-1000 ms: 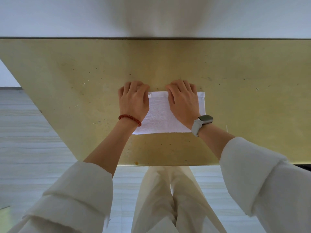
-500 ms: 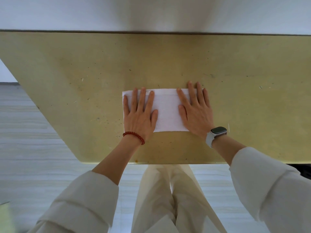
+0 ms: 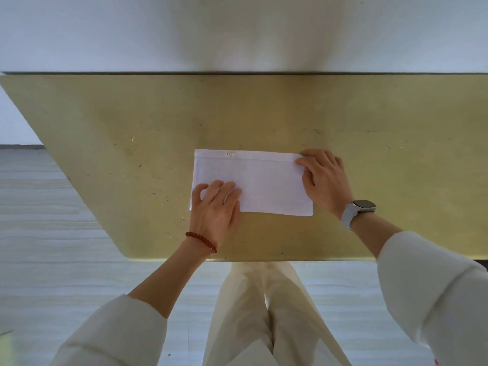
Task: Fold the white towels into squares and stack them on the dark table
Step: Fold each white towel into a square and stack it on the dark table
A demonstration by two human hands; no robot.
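1. One white towel [image 3: 260, 184] lies flat on the table [image 3: 369, 107], nearer to the table's front edge than to its back edge. It is folded into a long rectangle, with a soft woven texture and a smooth hem band along its far edge.
2. The table top is one wide flat slab, olive-yellow, matt, with small dark specks and scratches.
3. Two hands are on the towel. The left hand [image 3: 215, 207] lies on the towel's near left corner, fingers bent and close together on the cloth; I cannot tell if they pinch it.
4. The right hand [image 3: 326, 178] is at the towel's right edge, fingers curled over the far right corner; a real pinch is not clear.
5. One red bead bracelet [image 3: 202, 241] is on the left wrist, one pale-strapped watch [image 3: 356, 210] on the right. Both cream sleeves are pushed up.
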